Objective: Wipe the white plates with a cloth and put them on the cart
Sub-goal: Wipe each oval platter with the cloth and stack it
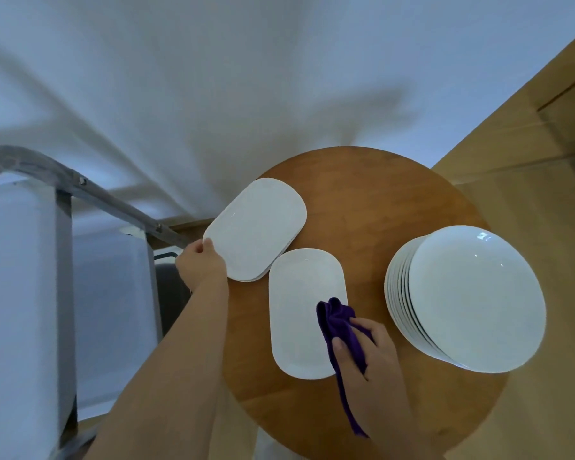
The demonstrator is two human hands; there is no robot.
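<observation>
Wiping noted: a purple cloth (337, 323) is grasped in the right hand (367, 351) and pressed on an oblong plate (301, 313) at the round surface's (375, 200) centre. An oblong stack (256, 229) at 10 o'clock is pinched at its edge by the left hand (200, 263). Round plates (468, 298) are piled at 3 o'clock. A metal cart (63, 184) is seen at 9 o'clock, off the surface.

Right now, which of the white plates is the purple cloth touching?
The single white oblong plate nearest the person; the purple cloth, held in the right hand, lies on its right edge. The left hand grips the other oblong stack.
</observation>
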